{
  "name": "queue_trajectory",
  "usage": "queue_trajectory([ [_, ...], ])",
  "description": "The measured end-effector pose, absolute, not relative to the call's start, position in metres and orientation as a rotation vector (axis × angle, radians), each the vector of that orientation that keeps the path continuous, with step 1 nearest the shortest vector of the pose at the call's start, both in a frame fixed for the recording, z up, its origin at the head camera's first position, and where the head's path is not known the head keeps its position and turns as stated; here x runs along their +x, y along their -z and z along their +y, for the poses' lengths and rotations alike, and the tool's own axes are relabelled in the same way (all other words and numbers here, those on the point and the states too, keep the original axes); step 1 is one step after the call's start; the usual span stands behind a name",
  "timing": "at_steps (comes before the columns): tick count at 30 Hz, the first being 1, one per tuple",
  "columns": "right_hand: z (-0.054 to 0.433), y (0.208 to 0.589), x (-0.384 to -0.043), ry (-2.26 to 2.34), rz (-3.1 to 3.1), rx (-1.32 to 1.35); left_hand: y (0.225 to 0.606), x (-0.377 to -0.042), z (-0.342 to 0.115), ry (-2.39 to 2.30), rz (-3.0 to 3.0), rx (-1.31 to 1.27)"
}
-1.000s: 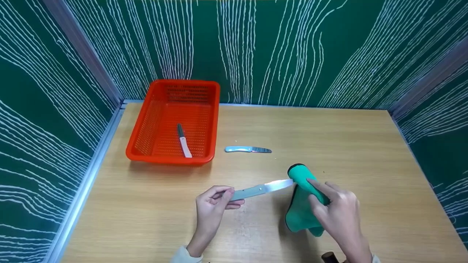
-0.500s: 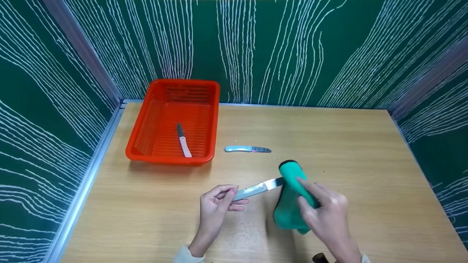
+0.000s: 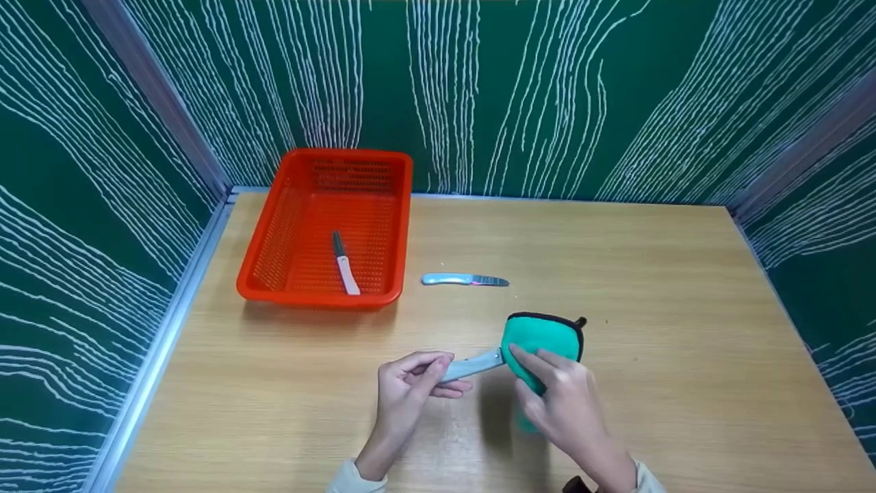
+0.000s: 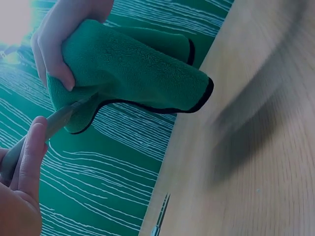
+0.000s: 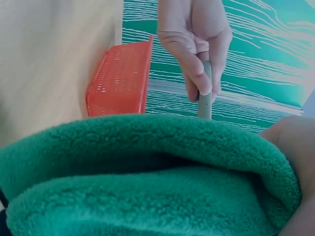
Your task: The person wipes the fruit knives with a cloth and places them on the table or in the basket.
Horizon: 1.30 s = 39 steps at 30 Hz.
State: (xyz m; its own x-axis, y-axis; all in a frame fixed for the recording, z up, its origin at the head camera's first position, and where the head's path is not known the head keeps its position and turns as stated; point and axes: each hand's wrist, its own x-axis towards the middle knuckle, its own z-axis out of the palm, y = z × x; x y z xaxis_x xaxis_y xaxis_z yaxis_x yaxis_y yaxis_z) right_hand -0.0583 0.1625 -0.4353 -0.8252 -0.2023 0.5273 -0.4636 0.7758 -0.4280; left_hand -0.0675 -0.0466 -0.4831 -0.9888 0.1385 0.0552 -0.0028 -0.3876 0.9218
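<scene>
My left hand (image 3: 410,390) pinches the pale grey-blue handle of a knife (image 3: 475,364) between thumb and fingers. The blade is wrapped inside a green cloth (image 3: 544,335) with black edging, gripped by my right hand (image 3: 564,397). In the left wrist view the cloth (image 4: 133,69) folds over the blade right where it leaves the handle (image 4: 59,120). The right wrist view shows the thick fleecy folds of the cloth (image 5: 147,196) close up, hiding the blade.
An orange-red plastic basket (image 3: 253,287) stands at the back left, holding a knife with a pale pink handle (image 3: 348,275). Another knife, blue-handled (image 3: 448,279), lies on the wooden table (image 3: 650,274) right of the basket. A dark cylindrical end (image 3: 576,485) shows at the bottom edge.
My right hand has moved left with the cloth along the blade up to the handle, covering the metal that showed before. My left hand has shifted slightly right and down.
</scene>
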Motion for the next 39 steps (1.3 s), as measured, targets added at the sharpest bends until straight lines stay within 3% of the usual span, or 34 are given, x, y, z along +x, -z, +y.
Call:
queue_trajectory([
  [39,0.208,0.444,-0.064,-0.672,-2.537,0.271,0.483,-0.066,-0.06,-2.583,1.812,0.234],
])
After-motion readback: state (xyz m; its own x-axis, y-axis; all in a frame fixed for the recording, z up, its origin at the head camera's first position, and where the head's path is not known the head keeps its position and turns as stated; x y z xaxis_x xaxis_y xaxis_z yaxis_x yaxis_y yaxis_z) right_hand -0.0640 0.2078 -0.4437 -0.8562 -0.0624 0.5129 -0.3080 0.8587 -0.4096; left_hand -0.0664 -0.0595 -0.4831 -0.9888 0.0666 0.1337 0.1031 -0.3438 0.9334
